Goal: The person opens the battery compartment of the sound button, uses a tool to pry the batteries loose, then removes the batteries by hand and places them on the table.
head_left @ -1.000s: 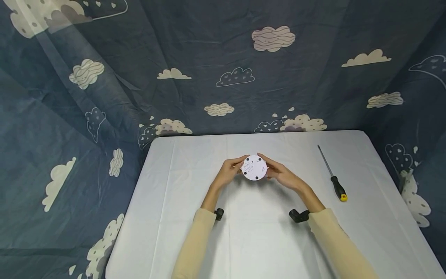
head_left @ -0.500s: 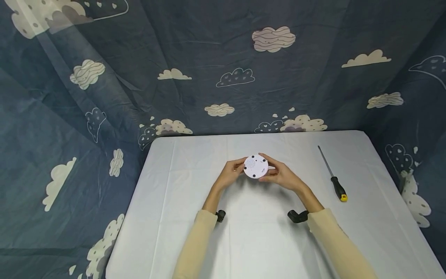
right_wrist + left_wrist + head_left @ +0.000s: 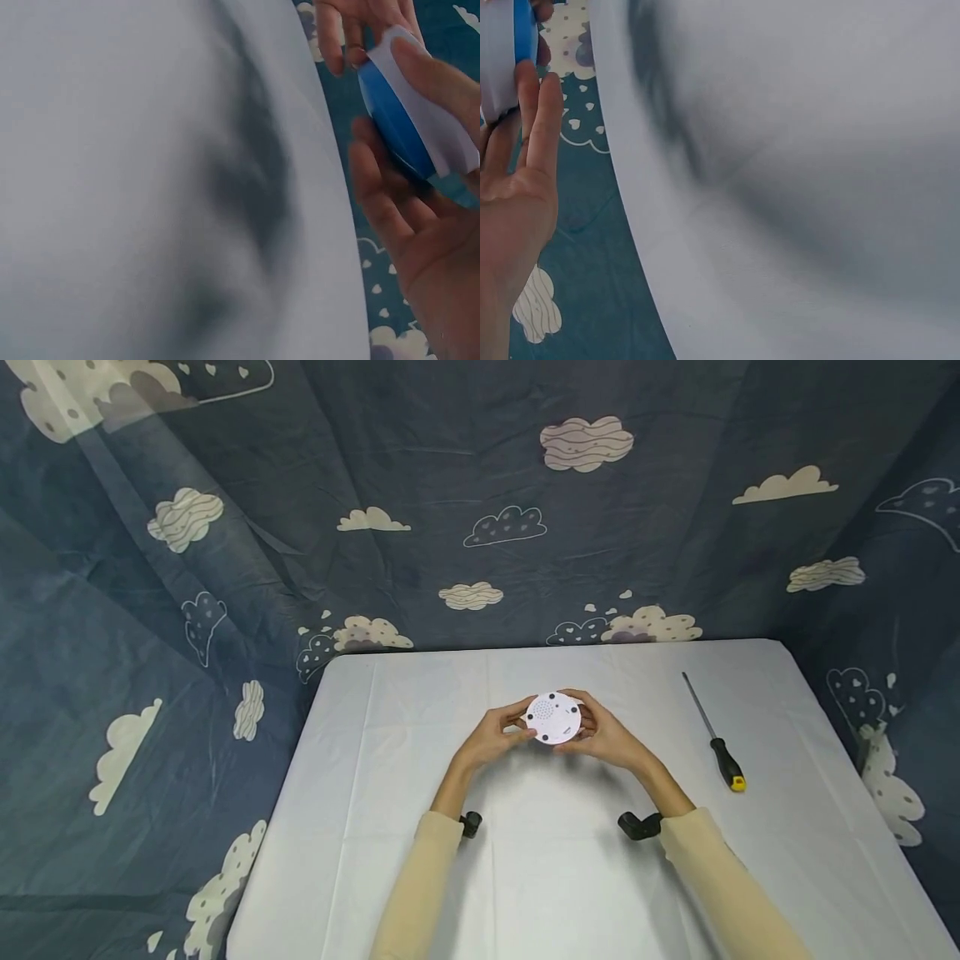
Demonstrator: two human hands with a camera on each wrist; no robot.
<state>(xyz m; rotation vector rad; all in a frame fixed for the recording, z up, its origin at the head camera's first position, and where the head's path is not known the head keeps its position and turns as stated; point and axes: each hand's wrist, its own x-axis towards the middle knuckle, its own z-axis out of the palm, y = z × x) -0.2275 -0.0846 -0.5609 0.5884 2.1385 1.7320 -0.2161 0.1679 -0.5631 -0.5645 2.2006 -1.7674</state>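
My left hand (image 3: 489,739) and right hand (image 3: 611,740) pinch a round white-and-blue device (image 3: 552,718) at opposite edges, dotted side toward me, above a white-covered table (image 3: 408,752); a screwdriver (image 3: 727,762) lies to the right, a cloud-print curtain (image 3: 420,452) hanging beyond.

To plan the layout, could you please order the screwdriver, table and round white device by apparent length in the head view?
Largest to smallest, by length:
Table, partly cut off
Screwdriver
Round white device
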